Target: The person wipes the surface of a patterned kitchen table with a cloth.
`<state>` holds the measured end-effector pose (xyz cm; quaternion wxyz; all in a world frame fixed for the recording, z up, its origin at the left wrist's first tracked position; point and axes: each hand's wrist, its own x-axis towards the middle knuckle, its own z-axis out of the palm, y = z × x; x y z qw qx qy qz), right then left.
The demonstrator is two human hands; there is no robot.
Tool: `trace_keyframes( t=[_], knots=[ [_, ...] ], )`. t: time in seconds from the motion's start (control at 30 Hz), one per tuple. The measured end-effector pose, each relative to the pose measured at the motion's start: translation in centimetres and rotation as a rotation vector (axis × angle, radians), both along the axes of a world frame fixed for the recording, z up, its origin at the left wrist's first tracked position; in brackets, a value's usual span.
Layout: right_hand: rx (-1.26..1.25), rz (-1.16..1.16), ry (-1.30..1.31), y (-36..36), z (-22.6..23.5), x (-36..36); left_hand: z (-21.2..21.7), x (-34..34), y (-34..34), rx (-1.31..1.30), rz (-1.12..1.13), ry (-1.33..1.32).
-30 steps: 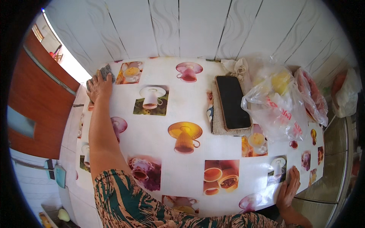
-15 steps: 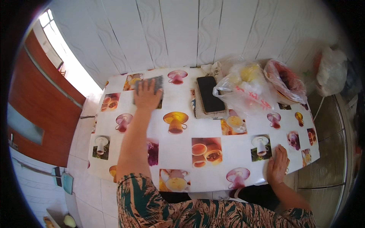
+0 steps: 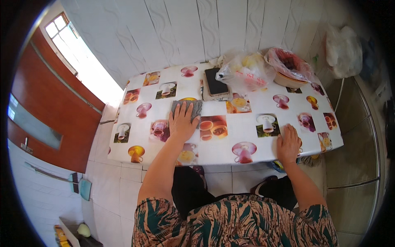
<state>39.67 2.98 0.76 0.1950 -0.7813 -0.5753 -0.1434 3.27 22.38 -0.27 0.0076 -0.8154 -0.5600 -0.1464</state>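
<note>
My left hand (image 3: 183,121) lies flat with fingers spread on a grey cleaning cloth (image 3: 196,108), pressing it to the table. Under the cloth is a white tablecloth (image 3: 164,108) printed with cups and saucers, and the cloth partly covers a yellow cup print. My right hand (image 3: 289,144) rests on the table near the front right edge. Its fingers are stretched out and nothing shows in them. Beyond the left hand, a black phone (image 3: 216,82) lies on a folded light cloth (image 3: 218,97).
At the back, a clear plastic bag (image 3: 247,72) with yellow and white contents stands beside a bowl (image 3: 284,80) lined with a reddish bag. More plastic bags (image 3: 345,51) hang at the right wall over a cabinet (image 3: 354,152). An orange-brown door (image 3: 61,103) stands at the left.
My left hand and the grey cloth have moved from the far left of the table toward me and rightward. My right hand stays by the front right edge. The view has shifted.
</note>
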Motion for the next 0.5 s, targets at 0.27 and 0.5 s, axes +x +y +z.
trace_keyframes(
  t=[0.27, 0.5],
  knots=[
    [0.03, 0.014, -0.061, 0.0, -0.4, -0.3, 1.3, 0.2, -11.3, -0.005, -0.067, -0.019],
    [0.067, 0.012, -0.129, 0.3, -1.1, 0.7, 1.3, 8.6, -16.0, -0.003, -0.237, -0.1]
  ],
)
